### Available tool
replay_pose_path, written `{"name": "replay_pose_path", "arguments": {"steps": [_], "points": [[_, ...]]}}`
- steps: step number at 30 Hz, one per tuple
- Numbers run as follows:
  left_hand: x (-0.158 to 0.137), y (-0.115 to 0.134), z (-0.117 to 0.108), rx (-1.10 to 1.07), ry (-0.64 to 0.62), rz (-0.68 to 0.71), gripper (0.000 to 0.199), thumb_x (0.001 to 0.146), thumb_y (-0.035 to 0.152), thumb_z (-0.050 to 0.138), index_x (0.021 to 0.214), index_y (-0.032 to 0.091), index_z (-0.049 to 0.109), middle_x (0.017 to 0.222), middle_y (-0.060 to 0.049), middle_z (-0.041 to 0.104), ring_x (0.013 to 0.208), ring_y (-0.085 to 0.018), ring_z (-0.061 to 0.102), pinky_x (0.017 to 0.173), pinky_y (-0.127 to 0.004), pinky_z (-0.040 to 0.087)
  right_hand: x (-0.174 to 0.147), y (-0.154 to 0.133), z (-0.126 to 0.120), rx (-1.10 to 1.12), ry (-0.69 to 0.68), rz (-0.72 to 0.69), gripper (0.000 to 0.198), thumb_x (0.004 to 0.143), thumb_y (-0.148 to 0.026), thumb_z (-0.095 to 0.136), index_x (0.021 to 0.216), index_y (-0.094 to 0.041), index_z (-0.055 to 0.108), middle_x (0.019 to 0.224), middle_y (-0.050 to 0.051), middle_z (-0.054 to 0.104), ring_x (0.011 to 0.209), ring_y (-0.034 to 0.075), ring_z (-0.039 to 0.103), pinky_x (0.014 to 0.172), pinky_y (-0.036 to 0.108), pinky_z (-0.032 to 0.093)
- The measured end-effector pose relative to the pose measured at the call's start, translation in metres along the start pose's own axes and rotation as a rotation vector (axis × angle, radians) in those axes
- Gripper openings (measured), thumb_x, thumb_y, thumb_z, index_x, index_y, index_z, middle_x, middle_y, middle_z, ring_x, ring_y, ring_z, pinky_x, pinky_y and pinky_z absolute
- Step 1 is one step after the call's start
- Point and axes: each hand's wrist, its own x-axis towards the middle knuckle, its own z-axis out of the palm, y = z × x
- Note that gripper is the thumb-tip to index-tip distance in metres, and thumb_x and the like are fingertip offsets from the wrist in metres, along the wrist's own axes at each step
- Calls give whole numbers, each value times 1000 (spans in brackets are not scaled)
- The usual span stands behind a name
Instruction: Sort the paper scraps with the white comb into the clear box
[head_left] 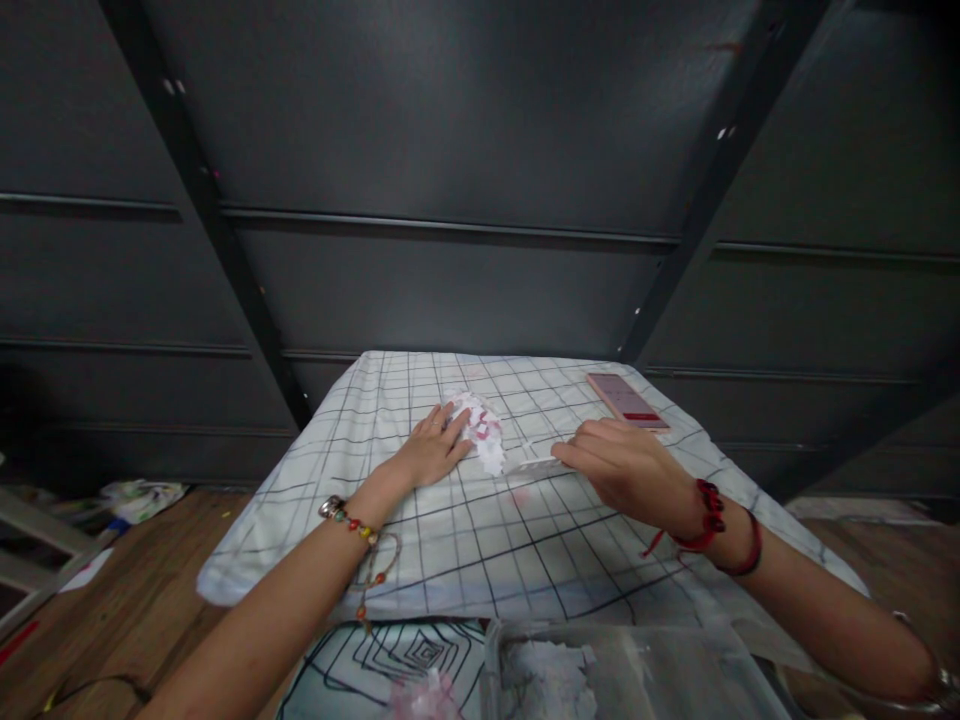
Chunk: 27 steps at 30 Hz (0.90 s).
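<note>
On the white grid-patterned cloth (420,545), my left hand (435,447) lies flat with its fingers apart. Its fingertips touch a small heap of white and pink scraps (486,430) that look like torn paper. My right hand (626,465) is closed, pinching the end of a thin, flat white strip (534,464). The strip's other end points left, close to the heap; its exact kind is not clear. Just beyond my right hand lies a pink-edged phone (624,400) with its screen lit.
Nearest me, a clear plastic box (675,665) holds whitish scraps (551,680). Left of it, a pink crumpled thing (426,697) lies on a dark-lined patterned surface. Dark metal panels (450,290) rise behind the table. Wooden floor (169,545) shows at left.
</note>
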Motion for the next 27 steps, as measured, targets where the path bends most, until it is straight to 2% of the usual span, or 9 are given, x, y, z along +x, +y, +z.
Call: {"name": "replay_pose_path", "arguments": {"steps": [5, 13, 21, 27], "points": [[0, -1, 0, 1, 8, 12, 57, 89, 51, 19, 138, 20, 19, 144, -6, 18, 132, -28, 9, 104, -44, 14, -2, 2, -8, -20, 33, 17, 28, 80, -5, 34, 79, -16, 59, 58, 1, 53, 59, 13, 43, 55, 26, 33], [-3, 1, -4, -21, -27, -13, 59, 89, 53, 17, 138, 20, 17, 145, -7, 15, 132, -28, 7, 105, -43, 14, 5, 3, 12, -38, 44, 19, 24, 80, -5, 38, 85, -13, 60, 63, 4, 56, 64, 15, 46, 59, 27, 36], [-2, -1, -4, -37, -45, -3, 60, 89, 53, 17, 139, 19, 16, 146, -7, 14, 132, -28, 6, 105, -44, 14, -5, 1, -6, 1, 64, -1, 26, 80, -5, 35, 82, -14, 60, 60, 2, 55, 61, 14, 45, 56, 26, 36], [-3, -3, -2, -43, -13, 5, 59, 89, 53, 18, 139, 20, 17, 145, -6, 15, 132, -27, 7, 104, -44, 15, 2, -2, -1, -12, 61, 14, 24, 81, -5, 37, 82, -12, 60, 60, 3, 55, 62, 14, 46, 58, 26, 35]]}}
